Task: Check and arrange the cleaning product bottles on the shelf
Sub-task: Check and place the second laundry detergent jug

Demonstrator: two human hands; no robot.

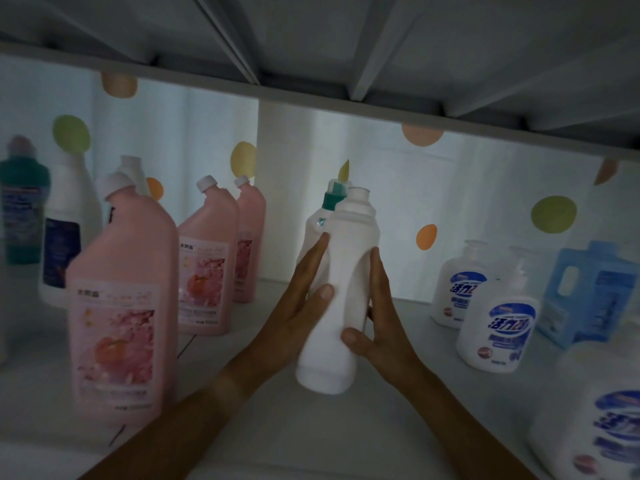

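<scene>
Both hands, left (pixel 298 306) & right (pixel 377 327), gripping white bottle (pixel 341 306), raised off shelf (pixel 398 427)

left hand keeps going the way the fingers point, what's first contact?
Likely the green-capped white bottle just behind the white bottle that the left hand holds; its fingertips already look close to it, though depth is unclear.

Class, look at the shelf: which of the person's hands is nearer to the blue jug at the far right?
Right. The right hand grips the plain white bottle on the side facing the blue jug; the left hand holds the bottle's opposite side, farther away.
</scene>
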